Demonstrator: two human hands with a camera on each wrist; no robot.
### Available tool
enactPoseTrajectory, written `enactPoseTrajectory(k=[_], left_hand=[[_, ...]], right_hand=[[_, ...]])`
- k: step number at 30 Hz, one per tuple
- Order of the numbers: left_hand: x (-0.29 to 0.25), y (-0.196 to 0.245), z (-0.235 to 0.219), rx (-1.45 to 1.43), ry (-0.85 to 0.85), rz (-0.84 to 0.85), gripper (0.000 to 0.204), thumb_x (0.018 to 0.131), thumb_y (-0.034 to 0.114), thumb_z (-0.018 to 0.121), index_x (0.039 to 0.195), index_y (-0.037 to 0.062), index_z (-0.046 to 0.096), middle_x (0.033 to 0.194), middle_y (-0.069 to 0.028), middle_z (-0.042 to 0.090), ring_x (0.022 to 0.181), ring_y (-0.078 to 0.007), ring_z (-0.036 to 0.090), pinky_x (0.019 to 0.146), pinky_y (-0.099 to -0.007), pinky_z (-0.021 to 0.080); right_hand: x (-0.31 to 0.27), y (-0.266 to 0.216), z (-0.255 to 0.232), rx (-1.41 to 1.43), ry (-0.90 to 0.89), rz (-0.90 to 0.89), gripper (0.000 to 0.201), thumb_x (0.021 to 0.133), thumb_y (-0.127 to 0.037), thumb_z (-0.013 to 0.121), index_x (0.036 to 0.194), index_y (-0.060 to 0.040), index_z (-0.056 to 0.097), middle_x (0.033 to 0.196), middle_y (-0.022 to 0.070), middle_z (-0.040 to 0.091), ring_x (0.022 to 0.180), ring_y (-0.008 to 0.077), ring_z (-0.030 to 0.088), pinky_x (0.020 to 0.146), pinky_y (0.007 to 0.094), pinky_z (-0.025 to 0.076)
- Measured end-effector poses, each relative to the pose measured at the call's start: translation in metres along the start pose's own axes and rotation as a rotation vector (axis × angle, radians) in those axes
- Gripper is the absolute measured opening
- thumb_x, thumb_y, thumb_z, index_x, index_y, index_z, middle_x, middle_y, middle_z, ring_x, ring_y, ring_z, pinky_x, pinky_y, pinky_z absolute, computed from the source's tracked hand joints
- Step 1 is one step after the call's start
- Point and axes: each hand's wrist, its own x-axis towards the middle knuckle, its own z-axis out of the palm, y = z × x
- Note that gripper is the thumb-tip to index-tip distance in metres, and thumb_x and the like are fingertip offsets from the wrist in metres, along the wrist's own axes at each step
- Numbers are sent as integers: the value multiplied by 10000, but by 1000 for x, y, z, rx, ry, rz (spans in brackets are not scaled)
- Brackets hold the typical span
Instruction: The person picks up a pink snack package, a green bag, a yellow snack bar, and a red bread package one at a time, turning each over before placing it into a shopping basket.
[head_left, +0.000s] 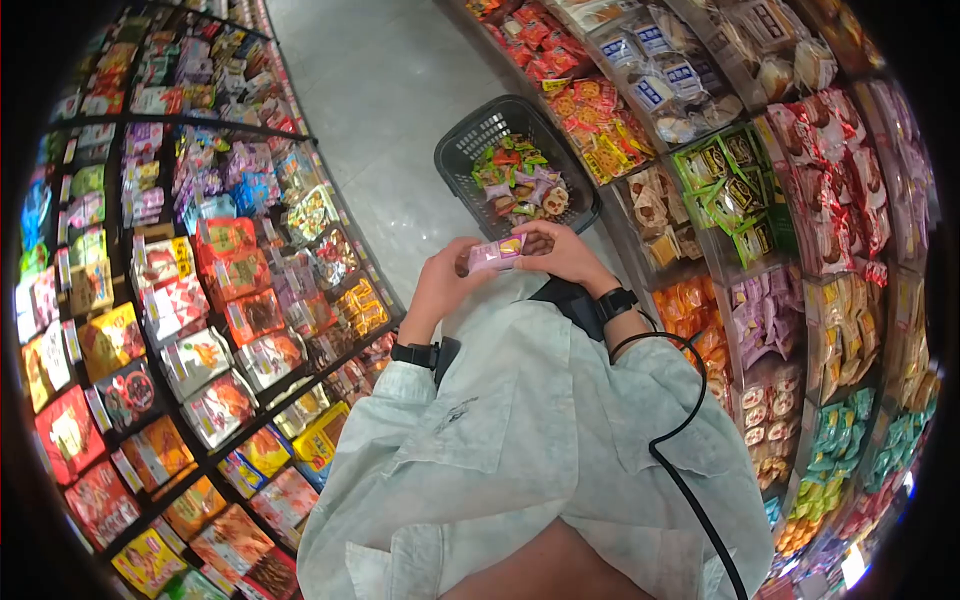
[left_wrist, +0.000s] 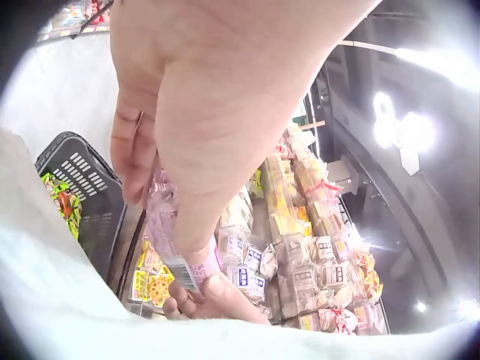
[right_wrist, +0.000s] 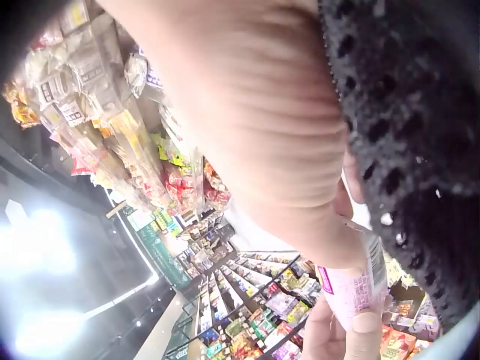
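Note:
Both hands hold a small pink-and-purple snack packet (head_left: 497, 253) in front of the body, in the head view. My left hand (head_left: 447, 277) pinches its left end, and my right hand (head_left: 566, 260) grips the right end. From the left wrist, the packet (left_wrist: 163, 214) stretches between the two hands, with a barcode on its wrapper. The right wrist view shows the left fingertips (right_wrist: 365, 324) against the packet's printed face (right_wrist: 349, 291). Just beyond the hands, a black basket (head_left: 500, 113) on the floor contains several small wrapped snacks (head_left: 520, 178).
Bins of wrapped snacks line the right side, including orange packets (head_left: 690, 310) and purple ones (head_left: 765, 310). Shelves of bagged snacks (head_left: 225, 235) stand on the left. Grey floor (head_left: 360, 90) runs between them. A black cable (head_left: 690, 480) hangs by the right arm.

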Motion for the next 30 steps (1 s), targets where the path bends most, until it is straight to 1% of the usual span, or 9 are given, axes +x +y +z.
enactPoseTrajectory(k=[8, 10, 15, 18, 22, 24, 26, 28, 30], left_hand=[[85, 11, -17, 0, -55, 210, 673, 853, 200, 810, 1423, 46, 488, 1243, -128, 660, 873, -179, 664, 770, -315, 548], [106, 4, -30, 14, -141, 253, 638, 862, 206, 796, 1409, 52, 506, 1205, -122, 676, 867, -180, 666, 767, -323, 549], [152, -38, -64, 77, -400, 289, 492, 887, 217, 761, 1318, 60, 582, 1037, -110, 718, 850, -185, 680, 777, -332, 550], [180, -99, -69, 66, -513, 198, 384, 894, 227, 740, 1223, 60, 635, 968, -115, 729, 855, -212, 695, 800, -341, 551], [215, -229, -81, 449, -613, 82, 294, 900, 259, 708, 1123, 70, 676, 960, -140, 736, 897, -253, 712, 864, -359, 552], [235, -322, -90, 454, -736, 92, 337, 890, 295, 705, 1127, 57, 678, 923, -153, 733, 837, -262, 712, 788, -354, 570], [240, -368, -110, 116, -823, -289, 279, 882, 276, 693, 1033, 41, 678, 873, -159, 718, 762, -252, 706, 635, -348, 564], [243, -376, -129, 126, -735, -656, 171, 882, 206, 654, 929, 42, 654, 823, -137, 702, 667, -219, 682, 498, -328, 513], [285, -467, -143, 326, -1005, -360, 121, 904, 173, 600, 887, 55, 623, 801, -119, 690, 617, -191, 657, 463, -325, 495]], right_hand=[[21, 4, -13, -40, 467, 20, 577, 905, -169, 769, 1405, -21, 522, 1222, 125, 655, 1079, 174, 636, 920, 310, 528], [28, -3, -4, -208, 537, 120, 534, 932, -215, 743, 1385, -16, 541, 1248, 135, 646, 1103, 192, 633, 932, 314, 523], [48, 15, 30, -44, 600, 134, 432, 953, -258, 713, 1291, -10, 612, 1148, 98, 693, 1056, 176, 655, 939, 320, 519], [40, 26, 64, 28, 682, 204, 399, 957, -252, 699, 1269, -14, 627, 1081, 76, 709, 1028, 158, 662, 933, 314, 517], [8, 39, 111, 187, 876, 272, 374, 962, -222, 675, 1272, -19, 627, 1076, 67, 710, 1018, 150, 659, 916, 299, 514], [-13, 46, 137, 273, 1050, 254, 349, 955, -175, 649, 1263, -14, 625, 1051, 56, 706, 966, 139, 644, 878, 291, 512], [-31, 48, 158, 347, 1191, 238, 340, 951, -161, 640, 1257, -12, 625, 1034, 52, 702, 941, 132, 635, 855, 287, 512], [-42, 52, 179, 392, 1262, 236, 322, 953, -156, 628, 1245, -19, 630, 1016, 43, 695, 911, 122, 625, 832, 277, 507], [-51, 61, 190, 394, 1281, 263, 319, 957, -169, 636, 1241, -24, 633, 1012, 40, 694, 907, 120, 625, 834, 274, 506]])
